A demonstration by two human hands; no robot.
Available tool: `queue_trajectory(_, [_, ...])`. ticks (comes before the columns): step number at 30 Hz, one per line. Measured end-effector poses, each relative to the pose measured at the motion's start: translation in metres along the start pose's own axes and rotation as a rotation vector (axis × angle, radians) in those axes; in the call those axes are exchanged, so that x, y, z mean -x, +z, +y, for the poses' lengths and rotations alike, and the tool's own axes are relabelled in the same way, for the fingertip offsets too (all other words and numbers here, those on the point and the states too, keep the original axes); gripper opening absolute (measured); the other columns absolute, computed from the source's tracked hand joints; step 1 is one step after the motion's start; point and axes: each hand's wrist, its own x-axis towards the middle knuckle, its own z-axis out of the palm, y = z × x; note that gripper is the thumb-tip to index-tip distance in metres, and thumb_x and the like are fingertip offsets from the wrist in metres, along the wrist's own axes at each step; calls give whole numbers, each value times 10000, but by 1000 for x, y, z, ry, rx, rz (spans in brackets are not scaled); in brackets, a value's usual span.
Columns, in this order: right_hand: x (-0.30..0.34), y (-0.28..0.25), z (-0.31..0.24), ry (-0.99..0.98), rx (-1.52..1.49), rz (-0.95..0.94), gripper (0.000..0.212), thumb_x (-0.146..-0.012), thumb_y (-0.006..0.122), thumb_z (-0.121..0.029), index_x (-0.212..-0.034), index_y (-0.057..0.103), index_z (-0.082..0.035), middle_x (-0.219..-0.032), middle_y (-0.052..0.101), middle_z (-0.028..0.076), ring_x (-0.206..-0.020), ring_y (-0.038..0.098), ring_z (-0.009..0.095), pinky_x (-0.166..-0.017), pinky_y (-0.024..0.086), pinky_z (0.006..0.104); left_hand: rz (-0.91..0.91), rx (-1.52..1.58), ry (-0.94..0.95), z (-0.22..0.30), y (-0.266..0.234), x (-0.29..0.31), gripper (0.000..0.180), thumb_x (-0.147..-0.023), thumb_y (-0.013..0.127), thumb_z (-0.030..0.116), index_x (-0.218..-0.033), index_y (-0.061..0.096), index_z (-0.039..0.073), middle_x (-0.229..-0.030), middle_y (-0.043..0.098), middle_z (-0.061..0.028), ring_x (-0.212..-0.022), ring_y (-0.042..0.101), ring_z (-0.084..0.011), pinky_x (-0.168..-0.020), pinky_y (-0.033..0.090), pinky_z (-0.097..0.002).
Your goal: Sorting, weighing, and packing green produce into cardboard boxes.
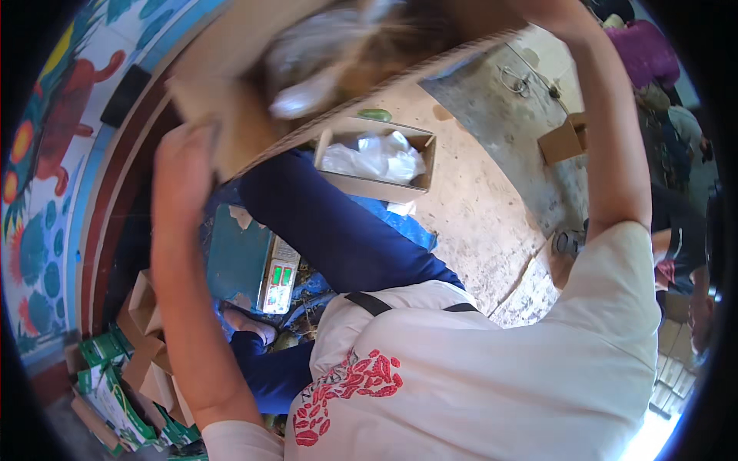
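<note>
A cardboard box (pixel 240 123), smeared by motion, is raised in front of me, tilted so that its inside shows. Clear plastic bags (pixel 304 98) lie in it, their contents too blurred to name. My left hand (pixel 186 157) is closed on the box's left corner. At the upper picture edge my right hand (pixel 544 11) grips the right end, its fingers mostly cut off from view. Beneath the raised box stands a second cardboard box (pixel 369 187) with clear plastic bags (pixel 377 156) inside. Beside it lies a green vegetable (pixel 374 114), perhaps a cucumber.
By my legs is a scale (pixel 278 280) with a blue platform (pixel 237 253) and lit green display. Green-and-white cartons (pixel 115 399) are heaped at lower left beside a painted wall (pixel 46 253). A small box (pixel 563 140) stands right; other people (pixel 676 131) are at the far right.
</note>
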Motion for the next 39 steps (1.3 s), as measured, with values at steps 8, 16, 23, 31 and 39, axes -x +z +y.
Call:
queue_trajectory(8, [184, -74, 159, 601, 27, -183, 308, -767, 473, -90, -1050, 489, 33, -904, 583, 104, -815, 530, 126, -730, 424, 260, -629, 37, 169, 78, 171, 22, 342, -803, 450, 270, -687, 564, -31, -610, 555, -138, -558, 531, -247, -558, 417, -365])
queue_trajectory(16, [362, 115, 220, 1106, -84, -653, 253, -699, 520, -87, -940, 559, -19, -951, 580, 188, -823, 575, 277, -694, 455, 367, -920, 176, 222, 34, 189, 54, 252, -849, 430, 175, -890, 546, -45, -762, 583, -72, -679, 545, -129, -642, 441, -245])
queue_trajectory(23, [457, 130, 253, 1202, 323, -612, 281, -757, 463, -198, -985, 550, -58, -996, 559, 176, -926, 529, 332, -777, 418, 426, -469, 73, -218, -8, 40, 54, 244, -848, 447, 191, -960, 551, 1, -848, 581, -74, -758, 544, -132, -711, 427, -250])
queue_trajectory(31, [299, 241, 152, 763, 215, -710, 370, -738, 539, -321, -1063, 540, -142, -1006, 573, 120, -930, 546, 285, -769, 439, 405, 204, 205, -319, -71, -58, 100, 258, -851, 463, 159, -1031, 512, -21, -923, 581, -114, -827, 555, -155, -726, 412, -240])
queue_trajectory(39, [307, 289, 136, 316, 357, -1654, 333, -530, 697, -240, -821, 653, -83, -886, 623, 110, -814, 603, 258, -650, 474, 377, 708, 184, -331, -106, -145, 180, 309, -878, 425, 223, -1057, 481, -23, -966, 572, -137, -910, 552, -195, -792, 402, -293])
